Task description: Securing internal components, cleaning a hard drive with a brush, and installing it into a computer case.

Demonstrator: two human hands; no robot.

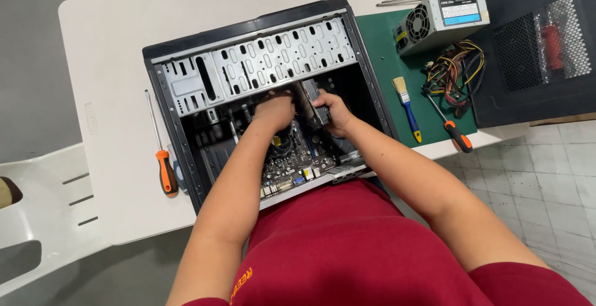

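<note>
A white tabletop (pixel 112 45) on a grey floor carries an open computer case (pixel 261 51) laid on its side, with an orange-handled screwdriver (pixel 165 171) to its left and a power supply (pixel 442 19), a brush (pixel 406 106) and a second screwdriver (pixel 453 131) on a green mat (pixel 385 64) to its right. A flat metal drive (pixel 313 102) is held inside the case, above the motherboard (pixel 292 160): the right hand (pixel 332 112) is wrapped around its edge, while the left hand (pixel 273 110) is curled at its other side, though whether those fingers grip it cannot be told. The drive is best kept level and guided slowly by both hands, so that cables and the board are not snagged.
</note>
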